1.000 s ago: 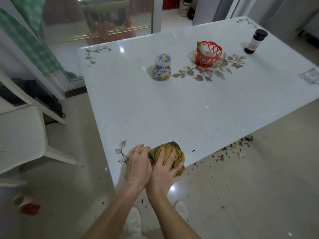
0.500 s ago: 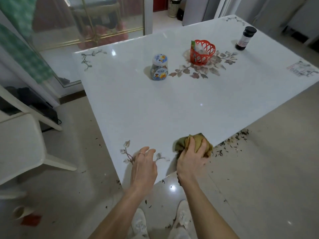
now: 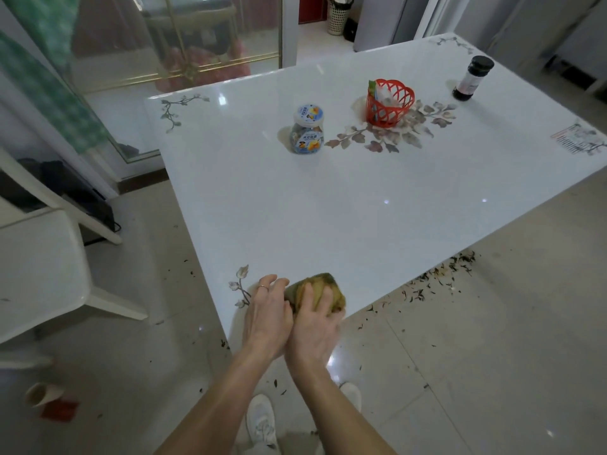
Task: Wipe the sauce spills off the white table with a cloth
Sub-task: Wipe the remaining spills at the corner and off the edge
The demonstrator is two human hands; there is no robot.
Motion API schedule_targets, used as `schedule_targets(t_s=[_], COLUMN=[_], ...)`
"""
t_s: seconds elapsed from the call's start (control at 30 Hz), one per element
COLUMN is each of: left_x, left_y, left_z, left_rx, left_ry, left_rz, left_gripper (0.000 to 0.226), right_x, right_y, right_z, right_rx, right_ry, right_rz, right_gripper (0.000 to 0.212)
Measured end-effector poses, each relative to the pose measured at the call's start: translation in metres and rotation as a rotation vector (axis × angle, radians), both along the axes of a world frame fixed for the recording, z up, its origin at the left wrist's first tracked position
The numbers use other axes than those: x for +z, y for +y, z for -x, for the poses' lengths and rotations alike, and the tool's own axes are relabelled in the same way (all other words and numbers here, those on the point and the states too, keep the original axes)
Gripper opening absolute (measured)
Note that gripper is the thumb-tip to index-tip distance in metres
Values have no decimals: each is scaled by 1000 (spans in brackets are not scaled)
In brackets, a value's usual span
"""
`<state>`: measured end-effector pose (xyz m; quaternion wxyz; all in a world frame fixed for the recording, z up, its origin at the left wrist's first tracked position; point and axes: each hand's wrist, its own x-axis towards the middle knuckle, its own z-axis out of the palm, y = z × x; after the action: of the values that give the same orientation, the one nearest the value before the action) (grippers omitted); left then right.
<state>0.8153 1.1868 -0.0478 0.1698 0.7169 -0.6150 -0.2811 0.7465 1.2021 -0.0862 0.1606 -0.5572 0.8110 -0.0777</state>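
Gripping a bunched olive-yellow cloth (image 3: 320,280), the right hand (image 3: 312,333) curls its fingers over the wad at the near corner of the glossy white table (image 3: 328,208). The left hand (image 3: 267,310) rests just beside it, fingers loosely apart, touching the cloth. Bare tabletop lies ahead and rightward (no sauce shows). Well beyond, a red lattice plastic basket (image 3: 389,103) holds packets; a white-lidded clear jar (image 3: 307,131) looks full.
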Motion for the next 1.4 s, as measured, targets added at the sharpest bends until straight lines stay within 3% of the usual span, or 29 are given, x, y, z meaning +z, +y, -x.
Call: schedule_targets(t_s=[0.13, 0.43, 0.6, 0.83, 0.9, 1.03, 1.2, 1.4], left_x=[-1, 2, -1, -4, -1, 2, 1, 3], left_y=[14, 27, 27, 19, 15, 9, 7, 3], left_z=[-24, -50, -40, -23, -21, -20, -14, 7], left_rx=[64, 126, 128, 161, 164, 170, 163, 150], left_ry=[2, -12, 15, 26, 17, 11, 17, 51], left_rz=[-1, 25, 12, 46, 60, 74, 57, 28], left_gripper=[29, 31, 39, 42, 42, 41, 42, 41], right_x=[-1, -3, -8, -17, -18, -17, -16, -4], right_y=[13, 35, 43, 35, 31, 19, 2, -21], right_z=[-33, -54, -33, 1, 12, 38, 84, 146], right_rx=[195, 349, 506, 777, 842, 943, 872, 646], right_ry=[0, -28, -18, -85, -80, -13, 5, -4], right_rz=[4, 40, 95, 166, 190, 199, 234, 196], right_gripper=[80, 76, 103, 54, 52, 73, 61, 63])
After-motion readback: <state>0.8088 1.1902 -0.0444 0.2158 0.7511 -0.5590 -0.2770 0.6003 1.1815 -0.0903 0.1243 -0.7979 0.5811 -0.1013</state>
